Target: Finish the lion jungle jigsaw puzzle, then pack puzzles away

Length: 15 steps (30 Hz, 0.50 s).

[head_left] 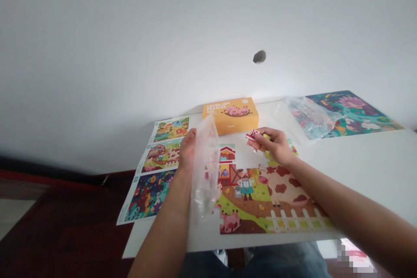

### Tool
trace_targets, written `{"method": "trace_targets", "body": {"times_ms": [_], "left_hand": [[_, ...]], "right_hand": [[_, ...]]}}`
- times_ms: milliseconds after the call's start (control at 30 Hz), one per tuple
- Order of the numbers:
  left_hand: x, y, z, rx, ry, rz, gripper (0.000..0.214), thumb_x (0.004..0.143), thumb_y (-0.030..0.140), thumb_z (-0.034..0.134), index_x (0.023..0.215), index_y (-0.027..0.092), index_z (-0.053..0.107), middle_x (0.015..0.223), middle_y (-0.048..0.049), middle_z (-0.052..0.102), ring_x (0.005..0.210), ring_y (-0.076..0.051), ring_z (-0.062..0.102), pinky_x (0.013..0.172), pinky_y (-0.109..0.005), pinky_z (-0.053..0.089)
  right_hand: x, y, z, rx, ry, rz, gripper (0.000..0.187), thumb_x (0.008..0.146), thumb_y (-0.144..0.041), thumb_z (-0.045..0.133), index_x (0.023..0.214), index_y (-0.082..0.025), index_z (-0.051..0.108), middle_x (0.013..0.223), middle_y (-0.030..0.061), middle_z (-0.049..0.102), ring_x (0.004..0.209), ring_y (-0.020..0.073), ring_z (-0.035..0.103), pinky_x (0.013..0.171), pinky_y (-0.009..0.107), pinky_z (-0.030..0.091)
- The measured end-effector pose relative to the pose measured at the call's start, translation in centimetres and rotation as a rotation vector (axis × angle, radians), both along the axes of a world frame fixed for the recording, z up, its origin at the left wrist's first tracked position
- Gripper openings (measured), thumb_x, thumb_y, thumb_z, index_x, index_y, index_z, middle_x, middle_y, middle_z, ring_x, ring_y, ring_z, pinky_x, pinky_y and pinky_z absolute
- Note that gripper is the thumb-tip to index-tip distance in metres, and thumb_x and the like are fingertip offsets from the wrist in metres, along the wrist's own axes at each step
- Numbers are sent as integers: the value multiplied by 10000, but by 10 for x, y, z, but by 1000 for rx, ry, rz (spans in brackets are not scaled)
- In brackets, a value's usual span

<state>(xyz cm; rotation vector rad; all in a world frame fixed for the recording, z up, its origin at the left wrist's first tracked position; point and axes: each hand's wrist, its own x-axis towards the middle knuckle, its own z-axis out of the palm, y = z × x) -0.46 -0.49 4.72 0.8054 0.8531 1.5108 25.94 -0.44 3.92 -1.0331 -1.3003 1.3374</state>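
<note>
My left hand is closed on a clear plastic bag, which hangs upright in front of the table. A few reddish shapes show faintly through it. Between the thumb and fingers of my right hand are puzzle pieces with red, white and pink print, held just above the table. Below both hands lies a partly joined farm jigsaw puzzle showing a farmer, a cow, a pig and a white fence. A barn-roof piece lies at its upper left. The bag hides part of the puzzle's left side.
An orange puzzle box stands at the back against the wall. On the left, a sheet with three pictures reaches past the table edge. At the back right, a finished-looking dark picture lies partly under another plastic bag.
</note>
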Motion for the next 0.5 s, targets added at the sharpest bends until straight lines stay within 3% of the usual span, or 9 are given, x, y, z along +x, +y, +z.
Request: {"method": "trace_targets", "body": {"times_ms": [100,200,267,400,500], "left_hand": [[14,-2,-6,63,303,-1,237,784,350,736,724,163,605,643,29,521,588,-98,454,570,-215,359],[22,-5,-7,107,559,-7,244,829,396,688,758,168,639,685,20,551,667,-119,489,644,-217,391],[22,-5,-8,97,631,-18,249,835,422,671,802,175,662,706,14,581,684,-132,510,656,-224,404],[20,-4,-13,142,757,-27,262,886,429,601,869,182,686,774,-6,649,740,-156,572,709,-245,436],[19,-3,-18,272,936,-79,254,939,381,531,981,194,697,920,-43,697,890,-192,626,823,-288,456]], "right_hand": [[1,-8,7,-78,182,-32,376,684,-499,804,853,-182,695,733,15,670,548,135,611,525,280,532],[3,-14,15,-72,216,-79,349,668,-478,816,823,-188,701,698,7,643,538,136,605,512,279,532],[5,-14,20,-71,148,-37,352,696,-482,793,859,-181,713,724,19,665,567,141,615,529,273,526],[7,-8,28,-169,-100,258,393,746,-501,738,900,-139,735,757,38,706,609,147,628,560,257,498],[6,-6,32,-170,-210,269,397,725,-493,744,879,-127,733,770,49,719,648,174,663,589,269,509]]}}
